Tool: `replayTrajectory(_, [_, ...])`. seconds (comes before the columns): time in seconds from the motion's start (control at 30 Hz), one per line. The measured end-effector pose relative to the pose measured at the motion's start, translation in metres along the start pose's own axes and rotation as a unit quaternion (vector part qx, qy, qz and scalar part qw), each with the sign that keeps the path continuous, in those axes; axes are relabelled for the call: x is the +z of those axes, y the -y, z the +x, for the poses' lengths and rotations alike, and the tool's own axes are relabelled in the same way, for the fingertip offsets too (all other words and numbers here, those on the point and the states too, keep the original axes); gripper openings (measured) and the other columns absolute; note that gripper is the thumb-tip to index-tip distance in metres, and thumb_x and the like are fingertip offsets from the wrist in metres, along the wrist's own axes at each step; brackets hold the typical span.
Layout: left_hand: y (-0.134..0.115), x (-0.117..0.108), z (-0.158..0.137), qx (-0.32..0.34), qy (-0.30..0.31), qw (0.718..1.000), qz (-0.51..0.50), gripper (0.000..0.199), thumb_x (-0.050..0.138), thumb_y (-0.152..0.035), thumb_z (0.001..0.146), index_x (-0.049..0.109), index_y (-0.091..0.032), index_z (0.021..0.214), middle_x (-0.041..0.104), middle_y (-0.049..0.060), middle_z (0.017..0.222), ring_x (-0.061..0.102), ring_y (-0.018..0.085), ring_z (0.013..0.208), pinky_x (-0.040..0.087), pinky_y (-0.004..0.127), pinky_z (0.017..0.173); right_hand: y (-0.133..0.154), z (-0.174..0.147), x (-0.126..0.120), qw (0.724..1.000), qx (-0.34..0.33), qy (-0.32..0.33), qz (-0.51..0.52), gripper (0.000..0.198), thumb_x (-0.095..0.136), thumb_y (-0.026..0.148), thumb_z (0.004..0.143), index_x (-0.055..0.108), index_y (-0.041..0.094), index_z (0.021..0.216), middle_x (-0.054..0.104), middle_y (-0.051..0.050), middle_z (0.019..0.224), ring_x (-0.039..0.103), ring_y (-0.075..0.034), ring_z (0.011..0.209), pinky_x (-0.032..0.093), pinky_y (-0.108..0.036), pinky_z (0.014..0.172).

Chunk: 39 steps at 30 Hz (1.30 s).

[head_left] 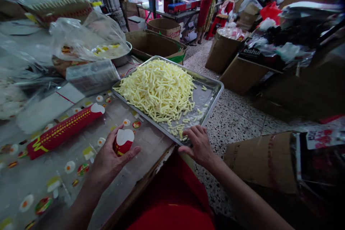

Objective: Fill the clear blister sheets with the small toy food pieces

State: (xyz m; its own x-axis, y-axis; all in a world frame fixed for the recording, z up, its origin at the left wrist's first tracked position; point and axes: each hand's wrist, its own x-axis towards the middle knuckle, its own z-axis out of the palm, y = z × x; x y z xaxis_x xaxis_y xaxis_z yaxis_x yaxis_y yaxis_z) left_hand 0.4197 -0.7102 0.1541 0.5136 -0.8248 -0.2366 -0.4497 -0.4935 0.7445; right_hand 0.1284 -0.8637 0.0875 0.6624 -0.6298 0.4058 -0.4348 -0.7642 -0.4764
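Observation:
My left hand point(111, 154) is wrapped round a small red fry box point(123, 143) with a white inner back, held just above the table. A metal tray point(212, 95) carries a high heap of pale yellow fry-shaped sticks point(159, 90). At its near corner my right hand point(198, 143) reaches over the rim, thumb apart from the curved fingers. Its fingertips are by a few loose sticks, and I see nothing held in them. Left of my left hand lies a long row of nested red fry boxes point(66, 129) with yellow marks.
The table point(105, 201) has a food-print cover. Plastic bags point(78, 36) and a metal bowl point(124, 55) stand behind. Cardboard boxes point(261, 161) crowd the speckled floor point(237, 115) at right. A co-worker in a red apron point(206, 1) stands by a red machine point(178, 0).

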Motion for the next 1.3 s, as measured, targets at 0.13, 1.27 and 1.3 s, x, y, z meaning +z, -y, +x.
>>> replayTrajectory(0.13, [-0.002,0.001,0.006,0.013,-0.029,0.998,0.062,0.096,0.076,-0.068,0.07,0.043,-0.023,0.148,0.067,0.01,0.122,0.067,0.03,0.107,0.055,0.041,0.092,-0.006,0.04,-0.016,0.997,0.0,0.053,0.062,0.018,0.054,0.032,0.103,0.068,0.021,0.103,0.066,-0.006,0.092,0.058,-0.021,0.088,0.045,-0.034,0.08])
replayTrajectory(1.27, [-0.013,0.018,0.039,0.142,0.035,0.984,0.102,0.099,0.076,-0.072,0.066,0.047,-0.028,0.149,0.058,0.008,0.144,0.06,0.033,0.125,0.049,0.043,0.106,-0.036,0.077,-0.037,0.982,0.036,0.154,0.099,0.018,0.059,0.024,0.099,0.076,0.025,0.102,0.072,-0.005,0.093,0.064,-0.02,0.089,0.051,-0.036,0.081])
replayTrajectory(1.3, [-0.012,0.018,0.039,0.14,0.035,0.984,0.1,0.099,0.076,-0.072,0.065,0.047,-0.028,0.149,0.059,0.008,0.143,0.061,0.033,0.124,0.049,0.043,0.105,-0.037,0.075,-0.036,0.983,0.023,0.161,0.084,0.018,0.058,0.023,0.099,0.076,0.024,0.103,0.073,-0.005,0.095,0.063,-0.021,0.091,0.051,-0.037,0.082])
